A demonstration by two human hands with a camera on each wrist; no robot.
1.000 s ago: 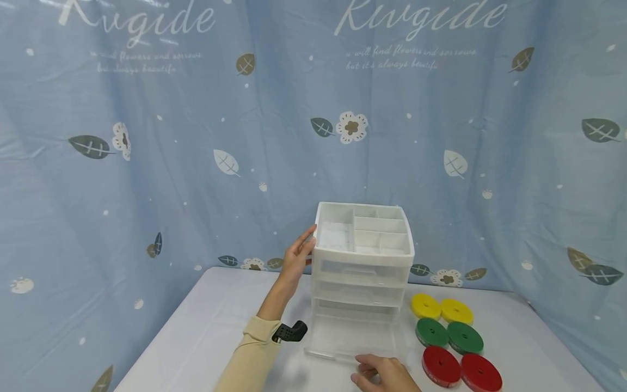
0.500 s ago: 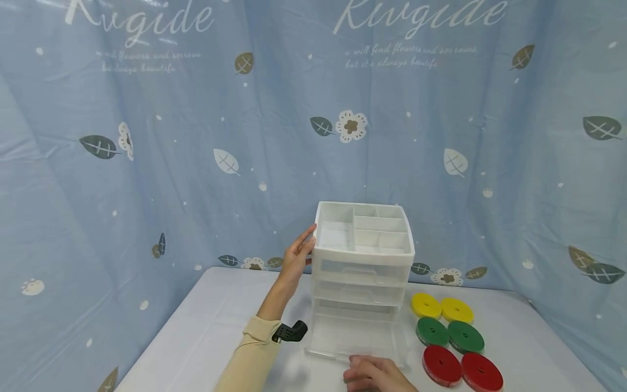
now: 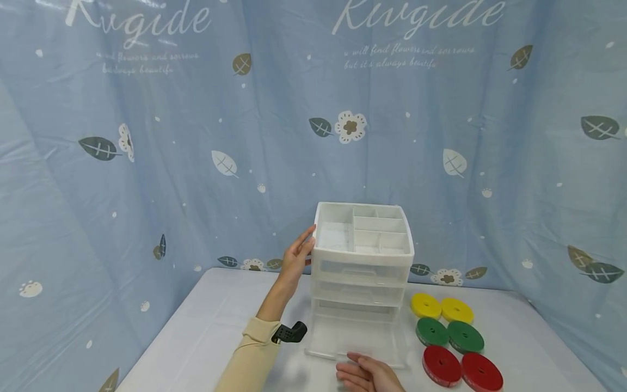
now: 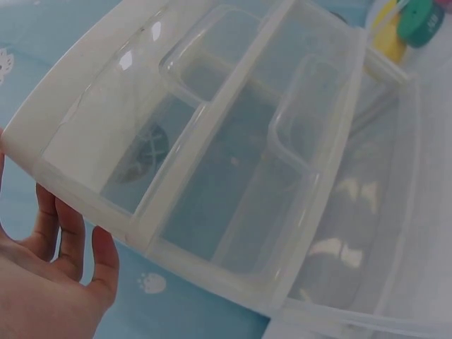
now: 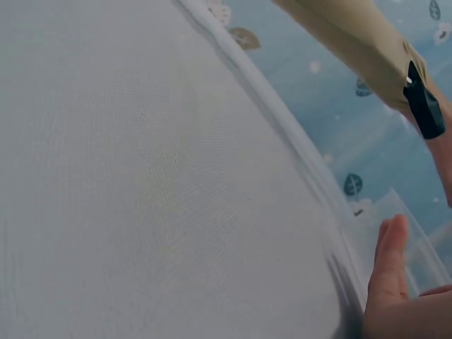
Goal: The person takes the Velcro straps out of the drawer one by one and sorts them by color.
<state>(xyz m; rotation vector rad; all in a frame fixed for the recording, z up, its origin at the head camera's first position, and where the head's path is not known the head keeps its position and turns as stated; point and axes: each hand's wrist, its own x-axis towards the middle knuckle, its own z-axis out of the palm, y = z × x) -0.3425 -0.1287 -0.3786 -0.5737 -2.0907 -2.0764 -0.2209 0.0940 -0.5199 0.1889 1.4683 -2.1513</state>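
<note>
A white drawer unit with a divided top tray stands on the table. Its two upper drawers are pushed in, while the clear bottom drawer is pulled far out. My left hand rests its fingers against the unit's upper left side; the left wrist view shows those fingertips along the side edge. At the front edge of the bottom drawer is my right hand, its fingers fairly straight and its fingertips close to the drawer front. The right wrist view shows this hand beside the clear plastic.
Right of the unit lie rolls of ribbon-like tape in pairs: yellow, green and red. A blue patterned curtain hangs behind the white table.
My right hand has shifted slightly left along the drawer front, and its fingers have straightened. The left hand, the unit and the rolls stay where they were.
</note>
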